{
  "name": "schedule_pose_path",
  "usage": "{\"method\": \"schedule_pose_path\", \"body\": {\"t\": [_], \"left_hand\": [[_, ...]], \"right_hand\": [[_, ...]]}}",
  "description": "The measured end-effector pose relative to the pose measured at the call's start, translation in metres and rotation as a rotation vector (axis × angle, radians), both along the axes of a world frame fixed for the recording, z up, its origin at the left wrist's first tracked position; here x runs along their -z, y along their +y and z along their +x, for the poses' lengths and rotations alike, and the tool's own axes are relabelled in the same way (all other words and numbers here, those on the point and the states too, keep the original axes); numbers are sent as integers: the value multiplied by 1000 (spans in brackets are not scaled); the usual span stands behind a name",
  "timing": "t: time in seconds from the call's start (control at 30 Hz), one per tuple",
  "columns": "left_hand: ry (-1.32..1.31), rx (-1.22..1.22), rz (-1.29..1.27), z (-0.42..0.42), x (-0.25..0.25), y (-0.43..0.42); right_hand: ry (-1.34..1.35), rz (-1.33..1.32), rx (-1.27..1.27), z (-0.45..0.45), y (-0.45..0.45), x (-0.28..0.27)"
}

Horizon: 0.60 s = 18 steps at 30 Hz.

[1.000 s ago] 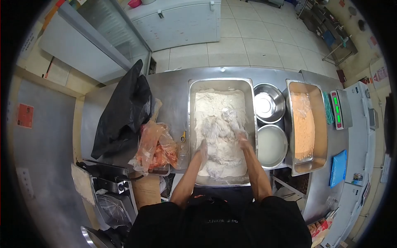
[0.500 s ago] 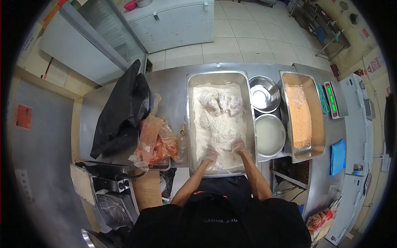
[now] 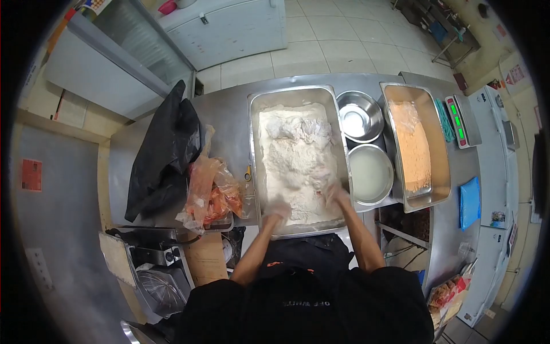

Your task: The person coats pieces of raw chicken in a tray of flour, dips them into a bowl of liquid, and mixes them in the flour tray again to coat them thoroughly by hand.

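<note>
A deep steel tray (image 3: 255, 155) holds white flour (image 3: 292, 157), with flour-coated lumps (image 3: 301, 129) near its far end. My left hand (image 3: 277, 211) is at the near left corner of the tray, in or just over the flour. Near the tray's right wall, my right hand (image 3: 333, 195) touches the flour. Both hands are dusted white and smeared by motion, so their fingers do not show clearly. Whether either hand holds anything cannot be made out.
Right of the tray are an empty steel bowl (image 3: 360, 116), a bowl of whitish liquid (image 3: 370, 175), a tray of orange powder (image 3: 413, 149) and a scale (image 3: 460, 121). Left are yellow scissors (image 3: 247, 174), a plastic bag with reddish contents (image 3: 215, 198) and a black bag (image 3: 166, 155).
The view has shifted, so the table sits higher. My hands have moved apart near the tray's close end. The coated lumps now lie at the far end, and the flour nearer me is rearranged.
</note>
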<state>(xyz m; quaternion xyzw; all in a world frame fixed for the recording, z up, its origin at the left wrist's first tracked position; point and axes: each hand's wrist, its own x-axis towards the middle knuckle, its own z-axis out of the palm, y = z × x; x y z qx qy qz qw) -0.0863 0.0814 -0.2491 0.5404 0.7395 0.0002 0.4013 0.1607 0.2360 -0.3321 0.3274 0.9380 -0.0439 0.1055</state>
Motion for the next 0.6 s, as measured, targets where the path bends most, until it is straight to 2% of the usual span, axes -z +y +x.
{"method": "schedule_pose_path", "body": {"t": [0.03, 0.1, 0.17, 0.2, 0.3, 0.37, 0.4, 0.53, 0.6], "left_hand": [[185, 161, 76, 13, 10, -9], [192, 698, 267, 28, 19, -15], [-20, 129, 145, 31, 48, -8], [-184, -80, 98, 25, 51, 0], [-638, -475, -5, 8, 24, 15], [-756, -545, -75, -1, 8, 18], [-733, -499, -128, -8, 5, 15], [-315, 30, -192, -12, 42, -12], [-191, -14, -14, 8, 81, -20]], "right_hand": [[-113, 274, -113, 8, -16, 46], [-383, 1038, -298, 21, -35, 147], [-151, 295, -183, 5, -44, 90], [59, -43, -28, -5, -42, 54], [692, -710, 436, -22, -16, -8], [983, -992, 599, -28, 5, -33], [1000, -1037, 624, -27, 6, -42], [448, -531, 284, -6, -26, -46], [258, -370, 158, -14, -61, -29]]}}
